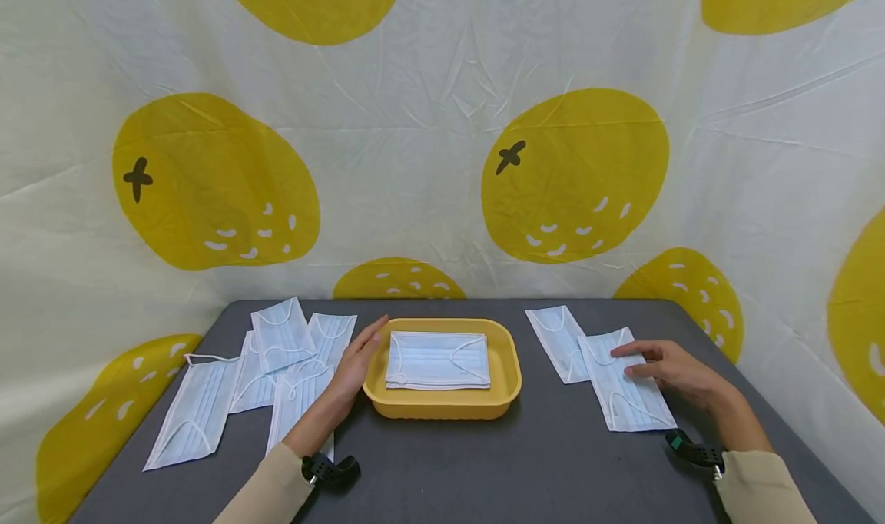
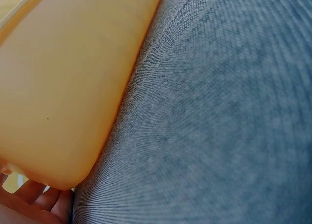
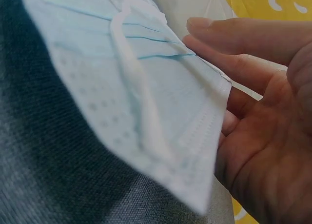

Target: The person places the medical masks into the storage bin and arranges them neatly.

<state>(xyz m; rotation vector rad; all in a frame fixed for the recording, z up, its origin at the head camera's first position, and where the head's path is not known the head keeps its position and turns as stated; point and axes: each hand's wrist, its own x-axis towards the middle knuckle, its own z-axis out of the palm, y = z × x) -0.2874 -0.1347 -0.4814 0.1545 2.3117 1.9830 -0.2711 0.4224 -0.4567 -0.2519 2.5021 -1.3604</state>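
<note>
Right hand (image 1: 667, 370): fingers straight, resting flat on the near mask (image 1: 625, 382), right of the yellow tray (image 1: 508, 386).
Mask axis: runs away from the person, tilted.
Left hand (image 1: 356, 363): fingers straight, pressing the tray's left wall.

A shallow mustard-yellow plastic tray (image 1: 509, 355) sits on a dark grey table (image 1: 525, 462) whose surface shows a fine woven texture in the wrist views. The pleated disposable face mask in the tray (image 1: 437, 360) is pale blue with white ear loops, as are the pleated paper masks scattered at the left (image 1: 276, 355) and the two pale blue masks at the right (image 1: 608, 370). The crumpled cloth backdrop (image 1: 429, 147) is off-white, printed with large mustard-yellow lemon-like blobs bearing small white dashes and dark cross marks. Both sleeves are beige (image 1: 270, 493); black straps ring the wrists (image 1: 698, 453).
</note>
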